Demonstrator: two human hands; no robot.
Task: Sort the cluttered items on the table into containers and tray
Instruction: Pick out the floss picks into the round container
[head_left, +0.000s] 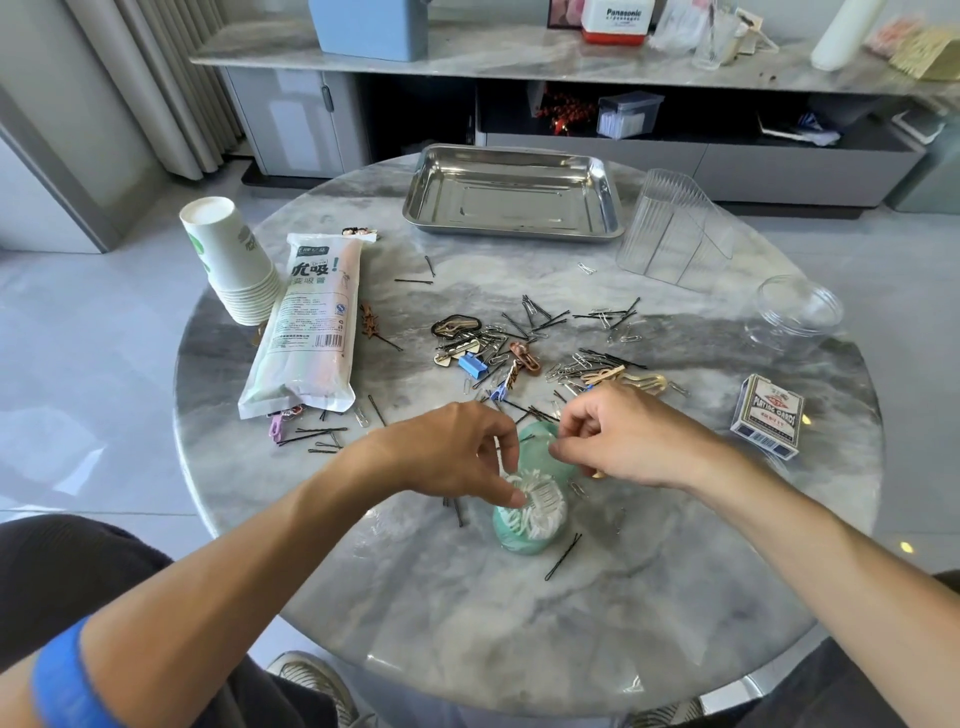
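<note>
With the rectangular steel tray (511, 193) at twelve o'clock unfilled, little is sorted; the green round cotton-swab tub (527, 512) is pinched by the left hand (457, 452), something unidentifiable by the right hand (618, 441).

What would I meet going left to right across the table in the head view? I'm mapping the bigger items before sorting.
Stack of paper cups → straw packet → blue binder clip → steel tray → clear ribbed organizer → playing card box → clear round jar.
</note>
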